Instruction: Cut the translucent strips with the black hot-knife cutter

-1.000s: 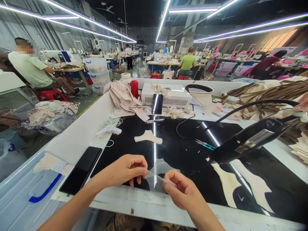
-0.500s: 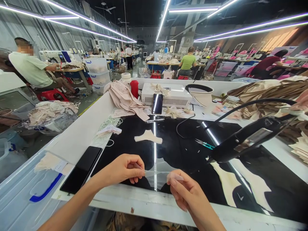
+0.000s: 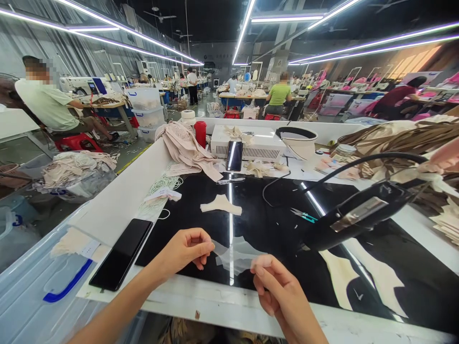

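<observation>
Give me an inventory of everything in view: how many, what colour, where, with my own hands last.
Worktable: one, white, foreground
Panel: one, glossy black, on the worktable
Sheer piece: at least one, translucent, front centre
Fabric cutouts: at least three, cream, panel's middle and right
Snips: one pair, teal handles, right of centre
Tool: one, black, right, kind unclear
Phones: two, black, left edge and back
Vented box: one, white, back
Container: one, red, back
Fabric heap: one, pale pink, back left
Co-workers: at least four, varied shirts, background
Ceiling lights: several, white, overhead
Left hand: one, bare, left of centre
Right hand: one, bare, right of centre
</observation>
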A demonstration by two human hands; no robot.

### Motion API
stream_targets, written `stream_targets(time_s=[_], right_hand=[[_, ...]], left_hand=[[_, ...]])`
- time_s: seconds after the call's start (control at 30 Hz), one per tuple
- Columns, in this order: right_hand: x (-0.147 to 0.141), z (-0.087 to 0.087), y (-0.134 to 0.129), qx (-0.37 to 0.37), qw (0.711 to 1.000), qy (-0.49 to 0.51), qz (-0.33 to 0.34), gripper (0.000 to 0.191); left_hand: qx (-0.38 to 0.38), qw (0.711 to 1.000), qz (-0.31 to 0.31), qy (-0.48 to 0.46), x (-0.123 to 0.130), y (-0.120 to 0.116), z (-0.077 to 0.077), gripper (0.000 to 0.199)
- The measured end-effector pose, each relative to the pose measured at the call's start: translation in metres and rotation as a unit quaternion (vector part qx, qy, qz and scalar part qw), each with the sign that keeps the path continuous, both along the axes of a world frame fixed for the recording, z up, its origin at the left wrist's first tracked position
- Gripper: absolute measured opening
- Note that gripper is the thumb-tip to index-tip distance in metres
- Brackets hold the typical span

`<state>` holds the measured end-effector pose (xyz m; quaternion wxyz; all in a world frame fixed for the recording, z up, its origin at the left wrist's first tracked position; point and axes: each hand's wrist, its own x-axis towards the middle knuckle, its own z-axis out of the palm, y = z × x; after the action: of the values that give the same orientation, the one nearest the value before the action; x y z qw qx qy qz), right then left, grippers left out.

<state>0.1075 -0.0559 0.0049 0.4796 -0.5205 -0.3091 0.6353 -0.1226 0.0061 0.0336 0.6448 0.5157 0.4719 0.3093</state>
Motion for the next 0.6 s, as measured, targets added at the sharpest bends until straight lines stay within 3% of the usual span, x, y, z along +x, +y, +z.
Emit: stream_targets(time_s=[0.37, 0.6], right_hand=[[-0.004, -0.012, -0.002, -0.044, 0.992, 0.116, -0.006, 0.044], [-0.005, -0.010, -0.003, -0.044, 0.992, 0.116, -0.010, 0.043]], left_hand=[[-0.044, 0.997, 0.031, -0.048, -0.002, -0.001, -0.014, 0.050], [-0.078, 0.995, 0.024, -0.064, -0.006, -0.001, -0.014, 0.046]])
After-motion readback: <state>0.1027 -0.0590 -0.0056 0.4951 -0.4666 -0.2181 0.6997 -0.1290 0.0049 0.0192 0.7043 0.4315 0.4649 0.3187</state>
